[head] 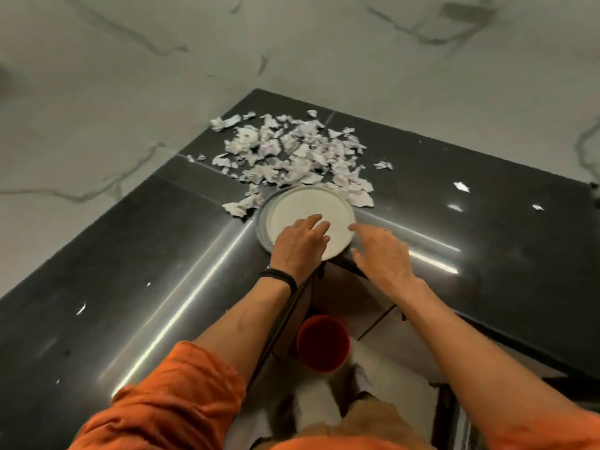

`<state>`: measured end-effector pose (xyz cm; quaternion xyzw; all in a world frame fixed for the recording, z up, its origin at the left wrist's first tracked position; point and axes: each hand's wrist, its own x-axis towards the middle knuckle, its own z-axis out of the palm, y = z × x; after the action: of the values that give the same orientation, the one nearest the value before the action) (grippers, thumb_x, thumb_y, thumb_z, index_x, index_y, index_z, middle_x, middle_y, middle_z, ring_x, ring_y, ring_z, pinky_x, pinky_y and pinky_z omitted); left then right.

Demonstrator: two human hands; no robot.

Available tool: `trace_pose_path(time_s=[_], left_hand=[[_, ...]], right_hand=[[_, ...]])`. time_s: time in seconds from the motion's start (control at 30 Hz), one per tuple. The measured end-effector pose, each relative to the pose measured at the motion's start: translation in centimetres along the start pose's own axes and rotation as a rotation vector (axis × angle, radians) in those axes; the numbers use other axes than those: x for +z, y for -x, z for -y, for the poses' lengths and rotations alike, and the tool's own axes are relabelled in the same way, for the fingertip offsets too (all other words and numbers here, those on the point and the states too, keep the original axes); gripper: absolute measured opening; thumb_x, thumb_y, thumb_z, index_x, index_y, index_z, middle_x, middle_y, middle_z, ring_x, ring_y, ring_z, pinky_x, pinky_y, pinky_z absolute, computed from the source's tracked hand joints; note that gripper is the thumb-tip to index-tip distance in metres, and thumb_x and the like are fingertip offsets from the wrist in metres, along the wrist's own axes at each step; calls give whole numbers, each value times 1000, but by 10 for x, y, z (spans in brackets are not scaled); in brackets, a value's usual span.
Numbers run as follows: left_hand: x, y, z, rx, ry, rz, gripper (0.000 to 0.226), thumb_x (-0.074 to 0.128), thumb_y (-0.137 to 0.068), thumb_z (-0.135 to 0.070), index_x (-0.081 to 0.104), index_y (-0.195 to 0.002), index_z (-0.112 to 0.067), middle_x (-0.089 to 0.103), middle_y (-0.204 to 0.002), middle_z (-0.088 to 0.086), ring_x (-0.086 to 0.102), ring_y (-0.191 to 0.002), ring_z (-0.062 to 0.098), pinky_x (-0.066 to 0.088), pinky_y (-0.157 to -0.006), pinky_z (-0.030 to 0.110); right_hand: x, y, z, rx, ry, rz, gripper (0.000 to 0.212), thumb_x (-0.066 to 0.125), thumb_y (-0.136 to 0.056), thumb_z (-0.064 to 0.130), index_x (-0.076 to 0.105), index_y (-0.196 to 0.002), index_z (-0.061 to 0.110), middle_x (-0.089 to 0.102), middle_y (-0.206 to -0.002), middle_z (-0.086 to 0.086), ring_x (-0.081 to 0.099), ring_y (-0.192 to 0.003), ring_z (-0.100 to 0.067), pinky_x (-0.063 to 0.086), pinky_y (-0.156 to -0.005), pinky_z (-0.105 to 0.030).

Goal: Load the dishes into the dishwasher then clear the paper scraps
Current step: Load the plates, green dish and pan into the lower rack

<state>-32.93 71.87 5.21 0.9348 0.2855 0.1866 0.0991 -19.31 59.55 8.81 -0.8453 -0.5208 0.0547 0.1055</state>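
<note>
At the inner corner of the black counter (487,222):

Item 1. Plate (308,206). Round, pale, shallow, with a greyish rim; lies flat, its near rim right at the counter's edge. Nothing is on its bare face.
- Handling (judged): probably ceramic or a similar stiff ware, so rigid, moderately heavy and breakable if dropped. Glazed face and polished stone beneath suggest it will slide easily.
- Where to take hold (judged): at the rim, at two opposite sides, thumbs above and fingers below. The near rim at the counter's edge offers the easiest place to get fingers under.

Item 2. Left hand (300,241). Lies palm down on the near half of the plate, fingers straight and unclenched, gripping nothing. A black wristband (281,277) is on the wrist.

Item 3. Right hand (381,254). Just beside the plate's right rim, fingers spread and relaxed, holding nothing. Whether the forefinger touches the rim cannot be told.

Item 4. Paper scraps (292,151). A loose heap just beyond the plate, the nearest pieces touching its far rim. A few stray bits (461,186) lie well to the plate's right.
- Handling (judged): very light, limp, easily scattered; best gathered by sweeping together, after the plate is gone.

Item 5. Orange bucket (323,342). On the floor, below and nearer than the plate.

Not in view: the dishwasher.
</note>
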Motion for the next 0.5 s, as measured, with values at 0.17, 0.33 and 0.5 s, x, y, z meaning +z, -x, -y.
trace_pose_path(time_s=[0.17, 0.33, 0.5], left_hand=[[-5, 2, 27, -141, -51, 17, 36, 66, -94, -23, 63, -129, -16, 61, -136, 10, 66, -109, 33, 58, -81, 46], [-7, -6, 27, -222, -73, 44, 42, 62, -97, -26, 58, -137, -17, 57, -142, 8, 64, -115, 32, 56, -88, 44], [-2, -3, 24, -189, -79, 119, 45, 54, -100, -35, 51, -143, -23, 51, -148, 2, 60, -120, 27, 54, -90, 42]], right_hand=[[33, -48, -2, -296, 52, 291, 53, 67, -87, 22, 54, -138, 24, 54, -142, 1, 46, -132, -24, 46, -102, -39], [55, -60, -16, -501, 299, 284, 38, 62, -91, 18, 52, -128, 21, 55, -122, -4, 54, -113, -27, 43, -90, -40], [54, -59, -23, -582, 326, 169, 29, 68, -85, 11, 60, -113, 15, 63, -107, -6, 61, -98, -29, 46, -77, -41]])
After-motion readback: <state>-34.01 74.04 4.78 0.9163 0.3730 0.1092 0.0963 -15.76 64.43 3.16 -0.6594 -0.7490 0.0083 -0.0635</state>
